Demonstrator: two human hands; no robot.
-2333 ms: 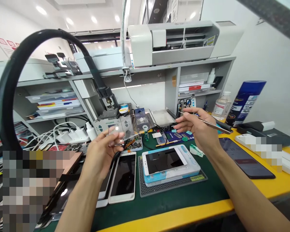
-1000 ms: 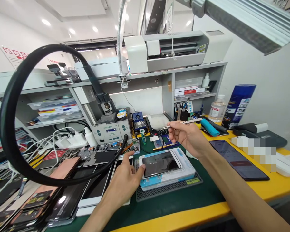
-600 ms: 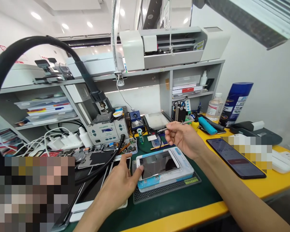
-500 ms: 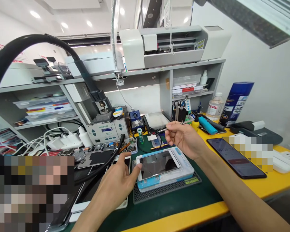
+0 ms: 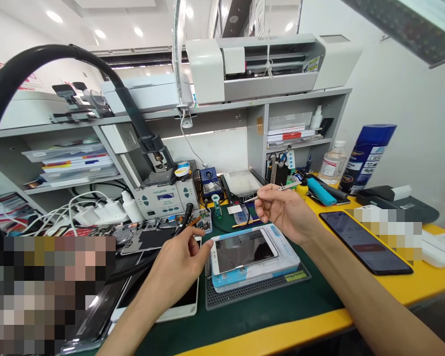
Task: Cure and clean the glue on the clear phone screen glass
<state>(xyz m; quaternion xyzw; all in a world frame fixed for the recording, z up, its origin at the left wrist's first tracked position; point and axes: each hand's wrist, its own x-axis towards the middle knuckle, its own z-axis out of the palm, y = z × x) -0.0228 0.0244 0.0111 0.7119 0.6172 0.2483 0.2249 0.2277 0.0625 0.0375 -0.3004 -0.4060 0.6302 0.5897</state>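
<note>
A white-framed phone (image 5: 245,251) with a dark screen lies face up on a blue and white box (image 5: 280,264). The box rests on a grey perforated pad (image 5: 252,293). Just off the phone's left edge, my left hand (image 5: 181,259) is open, its thumb and index finger apart and holding nothing. Above the phone's far right corner, my right hand (image 5: 284,210) pinches a slim metal tool (image 5: 289,186) with holes in its flat end. Its thin tip points left, clear of the phone. Another white-framed phone (image 5: 178,312) lies partly under my left forearm.
Behind the phone stand a rework station (image 5: 166,200) and a small green-labelled syringe (image 5: 216,206). A black hose (image 5: 72,52) arches over the left side. To the right lie a black phone (image 5: 363,242), a turquoise item (image 5: 321,192), a clear bottle (image 5: 332,163) and a blue spray can (image 5: 367,158).
My left hand has shifted slightly left and its thumb has come off the phone's edge. My right hand still holds the metal tool in nearly the same place. The view has shifted slightly.
</note>
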